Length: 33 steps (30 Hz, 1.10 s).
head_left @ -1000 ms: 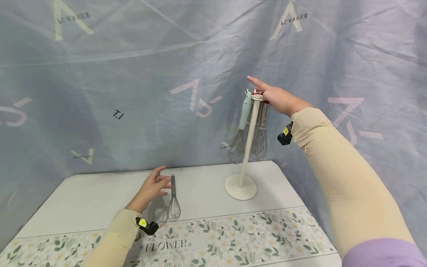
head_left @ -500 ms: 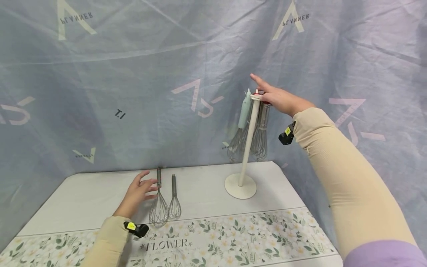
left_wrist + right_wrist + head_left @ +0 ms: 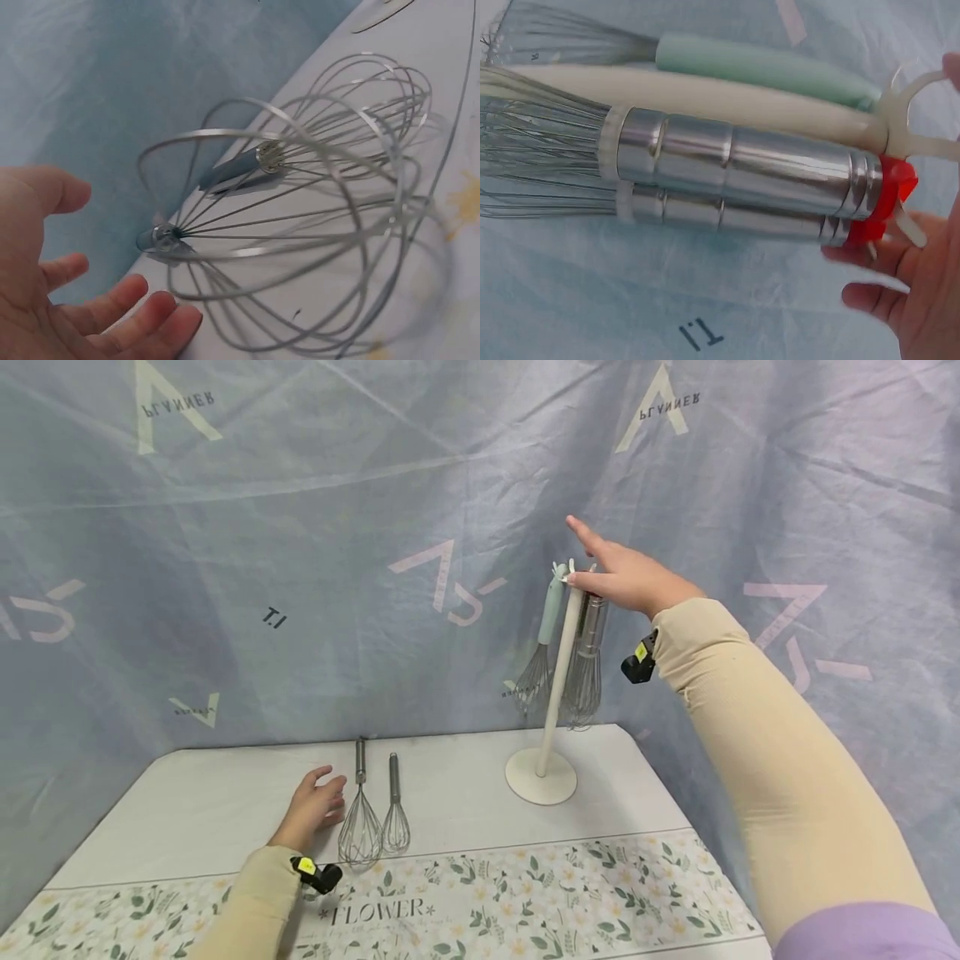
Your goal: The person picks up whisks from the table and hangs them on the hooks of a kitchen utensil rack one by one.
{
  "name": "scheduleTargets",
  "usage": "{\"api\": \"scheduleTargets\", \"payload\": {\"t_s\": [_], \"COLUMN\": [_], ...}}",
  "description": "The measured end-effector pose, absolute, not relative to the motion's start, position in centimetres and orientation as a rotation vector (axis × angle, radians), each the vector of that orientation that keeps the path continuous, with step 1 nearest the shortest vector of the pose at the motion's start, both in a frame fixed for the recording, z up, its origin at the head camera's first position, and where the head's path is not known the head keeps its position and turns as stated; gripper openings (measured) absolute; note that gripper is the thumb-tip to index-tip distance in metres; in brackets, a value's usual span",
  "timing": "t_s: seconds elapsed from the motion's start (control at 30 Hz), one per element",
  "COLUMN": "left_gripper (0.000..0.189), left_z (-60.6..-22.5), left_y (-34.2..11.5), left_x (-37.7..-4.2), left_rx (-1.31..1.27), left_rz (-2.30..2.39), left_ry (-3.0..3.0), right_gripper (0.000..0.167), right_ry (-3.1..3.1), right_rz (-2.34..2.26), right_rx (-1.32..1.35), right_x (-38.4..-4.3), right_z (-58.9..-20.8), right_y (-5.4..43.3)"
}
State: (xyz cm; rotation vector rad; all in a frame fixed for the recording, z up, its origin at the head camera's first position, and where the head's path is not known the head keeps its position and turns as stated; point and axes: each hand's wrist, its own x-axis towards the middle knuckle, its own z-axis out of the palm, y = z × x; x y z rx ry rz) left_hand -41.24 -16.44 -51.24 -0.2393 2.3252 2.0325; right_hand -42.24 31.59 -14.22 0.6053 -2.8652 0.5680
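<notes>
My left hand [image 3: 313, 803] hovers by the table with fingers loosely spread, holding nothing. Just right of it lies a large wire whisk [image 3: 361, 762], and beyond that a smaller whisk [image 3: 394, 777]. In the left wrist view the fingertips come close to the large whisk's wires. My right hand [image 3: 630, 578] is at the top of a white hanging stand [image 3: 561, 685], fingers extended around its hooks [image 3: 922, 146]. From it hang a pale green-handled whisk [image 3: 765, 69] and two steel-handled whisks [image 3: 757, 161] with red ends, which the right fingertips lie close to.
The stand's round base [image 3: 542, 787] rests toward the back right of the white table [image 3: 465, 785]. A floral strip [image 3: 570, 893] printed with FLOWER runs across the front. A grey-blue patterned cloth [image 3: 315, 568] hangs right behind the table.
My left hand has drawn back leftward from over the large whisk, uncovering it. My right hand stays at the stand's top, its fingers slightly raised, while the hanging whisks have shifted around the post.
</notes>
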Motion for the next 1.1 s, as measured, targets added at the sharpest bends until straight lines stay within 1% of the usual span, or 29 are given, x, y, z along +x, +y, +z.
{"api": "scheduleTargets", "payload": {"t_s": [0.23,0.47,0.63,0.9,1.1], "left_gripper": [0.071,0.076,0.078,0.074,0.073], "left_z": [-51.5,-50.9,-50.8,-51.7,-52.0], "left_y": [-15.5,-14.6,-14.2,-13.7,-13.4], "left_x": [-41.6,-41.7,-42.4,-43.6,-43.9], "left_rx": [-0.254,-0.203,-0.174,-0.195,-0.198], "left_rz": [1.972,1.861,1.79,1.771,1.818], "left_ry": [2.327,2.349,2.378,2.429,2.409], "right_gripper": [0.092,0.095,0.097,0.091,0.082], "right_ry": [-2.865,-2.883,-2.902,-2.918,-2.89], "right_rz": [0.393,0.391,0.366,0.402,0.473], "right_rx": [0.49,0.387,0.336,0.413,0.513], "right_x": [-42.5,-42.7,-42.8,-43.5,-43.5], "right_z": [-13.9,-14.0,-13.8,-14.6,-15.0], "right_y": [30.9,30.3,29.9,30.3,30.9]}}
